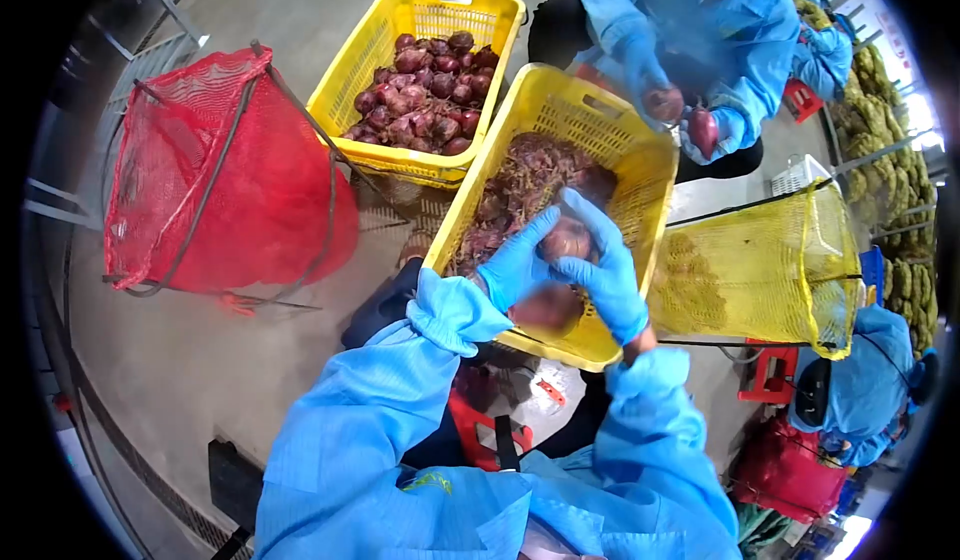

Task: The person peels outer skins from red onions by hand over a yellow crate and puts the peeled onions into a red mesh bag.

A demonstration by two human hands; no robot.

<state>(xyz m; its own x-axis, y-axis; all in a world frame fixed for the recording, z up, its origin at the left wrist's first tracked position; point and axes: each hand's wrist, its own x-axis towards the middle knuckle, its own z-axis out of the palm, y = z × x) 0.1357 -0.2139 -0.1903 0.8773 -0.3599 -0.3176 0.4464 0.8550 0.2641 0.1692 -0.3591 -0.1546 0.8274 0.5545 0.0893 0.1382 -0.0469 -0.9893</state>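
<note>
My left hand (517,263) and my right hand (608,272), both in blue gloves, meet above a yellow crate (648,192). Between them is a red onion (567,239), with the fingers of both hands curved around it. A second, blurred onion (547,308) shows just below my hands; whether a hand touches it, I cannot tell. Inside the crate lie loose onion skins and dry roots (540,165), partly hidden by my gloves and sleeves.
Another yellow crate (325,100) of red onions (425,95) stands beyond, left. A red mesh bag (225,185) hangs on a frame at left, a yellow mesh bag (760,270) at right. Opposite, a co-worker's gloved hands (728,132) hold onions. Red stools (768,375) stand right.
</note>
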